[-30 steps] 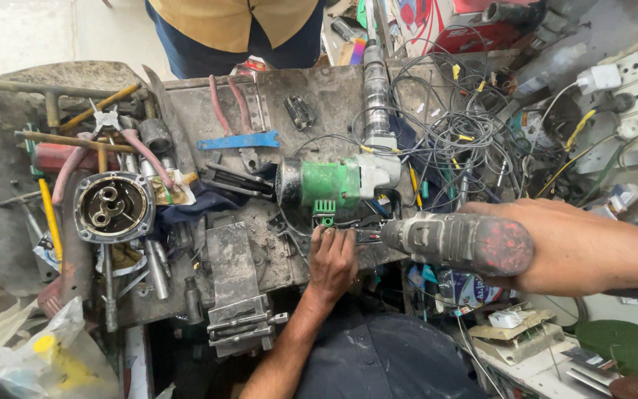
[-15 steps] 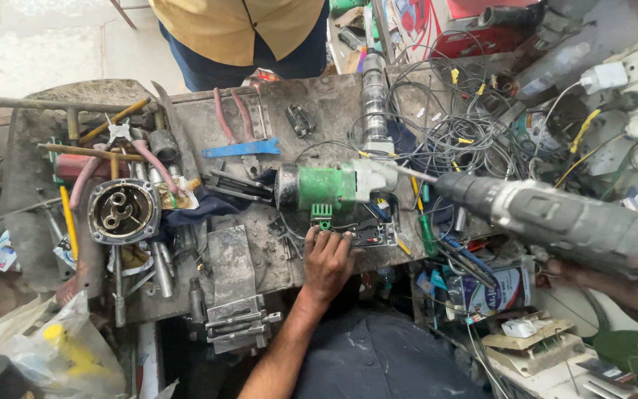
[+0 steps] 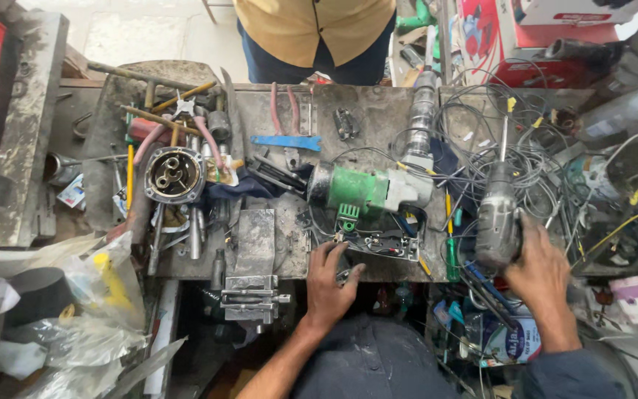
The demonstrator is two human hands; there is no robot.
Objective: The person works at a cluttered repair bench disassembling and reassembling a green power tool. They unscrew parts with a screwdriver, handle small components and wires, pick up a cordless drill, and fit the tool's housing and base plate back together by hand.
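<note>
At the near edge of the workbench (image 3: 260, 244), the left hand (image 3: 331, 284) rested with its fingers spread and loose, fingertips touching a small open switch housing with wires (image 3: 378, 244); it grasped nothing. Just beyond that housing lay the green power tool (image 3: 367, 191), its grey end pointing toward the right side of the bench, where it had also lain half a second earlier.

The right hand (image 3: 539, 277) had changed most. Half a second before, it had carried the grey drill body (image 3: 498, 218) across the right of the view, lying roughly crosswise and raised; now the drill stood lengthwise at the right end of the bench, nose pointing to the far edge among the tangled wires (image 3: 503, 140), and the hand was wrapped round its near end (whether the drill rested fully on the bench I could not tell).

Toward the left end sat a round metal gear housing (image 3: 175, 175) amid screwdrivers and pliers, unmoved. Another person in a yellow shirt (image 3: 315, 29) stood at the far edge.
</note>
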